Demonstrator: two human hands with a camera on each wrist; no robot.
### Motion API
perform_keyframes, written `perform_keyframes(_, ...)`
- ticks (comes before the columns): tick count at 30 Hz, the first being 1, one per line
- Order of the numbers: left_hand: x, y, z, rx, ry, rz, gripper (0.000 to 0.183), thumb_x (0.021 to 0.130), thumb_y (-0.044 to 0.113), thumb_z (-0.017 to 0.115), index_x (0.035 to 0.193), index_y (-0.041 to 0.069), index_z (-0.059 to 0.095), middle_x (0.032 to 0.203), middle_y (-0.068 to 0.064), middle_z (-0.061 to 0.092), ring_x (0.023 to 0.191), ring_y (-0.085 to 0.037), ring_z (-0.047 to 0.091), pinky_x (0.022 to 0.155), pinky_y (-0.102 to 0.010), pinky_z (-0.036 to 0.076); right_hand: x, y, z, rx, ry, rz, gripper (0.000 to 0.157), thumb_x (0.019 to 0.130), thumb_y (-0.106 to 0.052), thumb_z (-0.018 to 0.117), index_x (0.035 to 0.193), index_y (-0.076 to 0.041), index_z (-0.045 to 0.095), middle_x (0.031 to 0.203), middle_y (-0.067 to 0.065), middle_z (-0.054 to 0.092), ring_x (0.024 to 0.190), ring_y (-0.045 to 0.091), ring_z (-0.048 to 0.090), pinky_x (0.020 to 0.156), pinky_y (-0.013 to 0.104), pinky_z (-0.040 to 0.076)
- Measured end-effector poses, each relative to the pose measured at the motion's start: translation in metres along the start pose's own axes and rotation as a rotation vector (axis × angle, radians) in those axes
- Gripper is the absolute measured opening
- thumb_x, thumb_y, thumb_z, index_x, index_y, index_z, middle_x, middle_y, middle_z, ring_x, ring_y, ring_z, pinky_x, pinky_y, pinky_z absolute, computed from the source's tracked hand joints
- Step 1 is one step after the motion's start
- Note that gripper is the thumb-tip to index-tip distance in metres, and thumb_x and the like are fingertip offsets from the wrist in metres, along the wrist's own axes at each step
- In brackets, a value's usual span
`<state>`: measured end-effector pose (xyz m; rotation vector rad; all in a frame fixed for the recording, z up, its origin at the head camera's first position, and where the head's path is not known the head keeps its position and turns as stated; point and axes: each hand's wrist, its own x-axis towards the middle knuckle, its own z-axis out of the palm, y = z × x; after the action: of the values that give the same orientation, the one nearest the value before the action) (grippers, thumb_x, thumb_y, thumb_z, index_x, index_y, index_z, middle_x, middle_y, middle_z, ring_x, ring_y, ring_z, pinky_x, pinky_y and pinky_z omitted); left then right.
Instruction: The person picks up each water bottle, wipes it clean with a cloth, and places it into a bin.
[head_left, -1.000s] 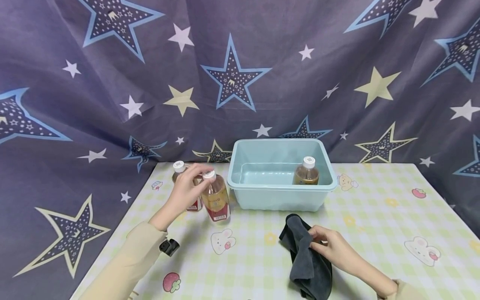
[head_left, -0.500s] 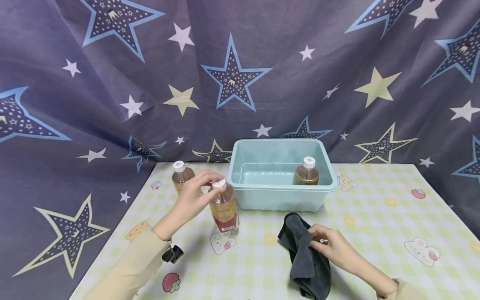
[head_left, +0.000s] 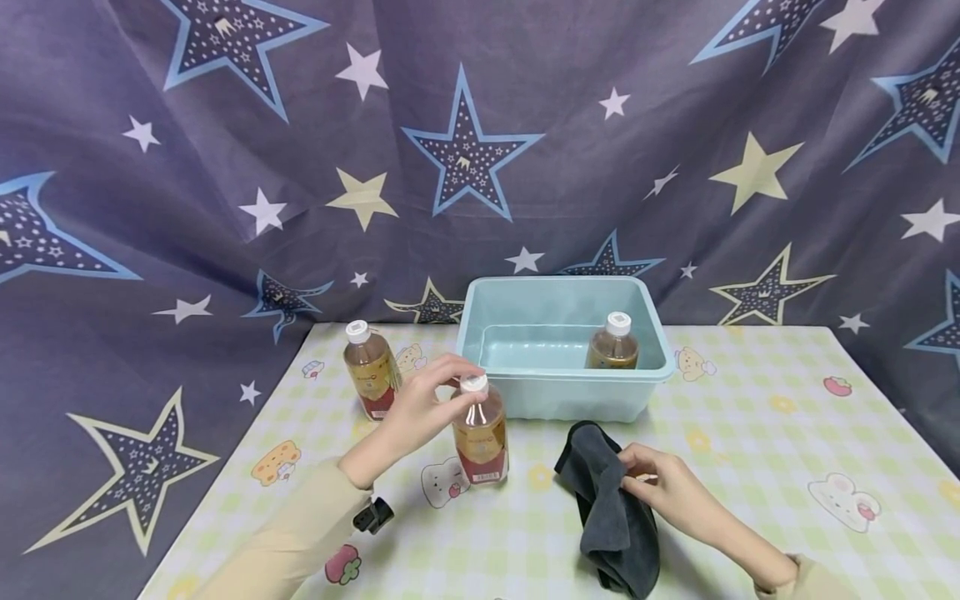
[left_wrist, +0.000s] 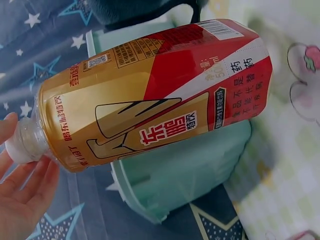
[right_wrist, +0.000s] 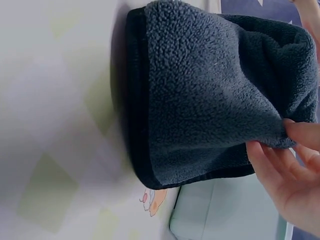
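Note:
In the head view my left hand (head_left: 420, 408) grips a drink bottle (head_left: 482, 437) by its white cap, thumb and fingers around it. The left wrist view shows this bottle's gold and red label (left_wrist: 160, 95) close up; it hangs upright in front of the box, seemingly just off the tabletop. A dark grey plush cloth (head_left: 609, 517) droops in folds from my right hand (head_left: 671, 492), which pinches it between thumb and fingers. The right wrist view shows the cloth's black edging (right_wrist: 137, 100); its lower part appears to reach the table.
A pale blue plastic box (head_left: 562, 375) stands at the back middle, with one bottle (head_left: 613, 346) upright in its right end. Another bottle (head_left: 371, 375) stands on the checked tablecloth (head_left: 750, 517) at the back left. A star-patterned curtain (head_left: 480, 108) hangs behind the table.
My left hand has carried the bottle rightward and nearer, away from the back-left bottle, which now shows more fully. The right hand and cloth have barely moved.

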<state>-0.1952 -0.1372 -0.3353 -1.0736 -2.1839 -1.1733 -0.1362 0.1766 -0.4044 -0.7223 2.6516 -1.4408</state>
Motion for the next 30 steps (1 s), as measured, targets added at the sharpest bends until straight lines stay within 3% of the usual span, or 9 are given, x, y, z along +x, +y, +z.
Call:
perform_keyframes(5,-0.001,0.001,0.012,-0.012,-0.012,0.015,0.024,0.072,0.006,0.072,0.093,0.001,0.063,0.091,-0.005,0.062,0.077,-0.013,0.058,0.066,-0.023,0.052,0.001,0.002,-0.001,0.025,0.013,-0.039,0.011,0.081,0.001,0.058,0.085,-0.008,0.058,0.085,0.001,0.060,0.076,0.006,0.059,0.060,0.025,0.052)
perform_keyframes(14,0.000,0.005,0.029,-0.056,-0.028,0.072,0.027,0.070,0.005,0.072,0.094,0.000,0.063,0.089,-0.009,0.062,0.077,-0.017,0.058,0.066,-0.020,0.052,0.003,-0.002,-0.003,0.007,0.005,0.035,0.009,0.082,0.001,0.057,0.088,-0.005,0.058,0.088,0.005,0.061,0.077,0.008,0.059,0.062,0.024,0.052)
perform_keyframes(30,-0.002,0.009,0.050,-0.089,-0.039,0.119,0.024,0.070,0.007,0.072,0.092,0.000,0.064,0.088,-0.007,0.062,0.079,-0.013,0.058,0.069,-0.016,0.050,0.005,-0.009,-0.004,0.014,0.022,0.044,0.009,0.082,0.000,0.058,0.090,-0.005,0.059,0.091,0.007,0.061,0.078,0.010,0.059,0.064,0.025,0.052)
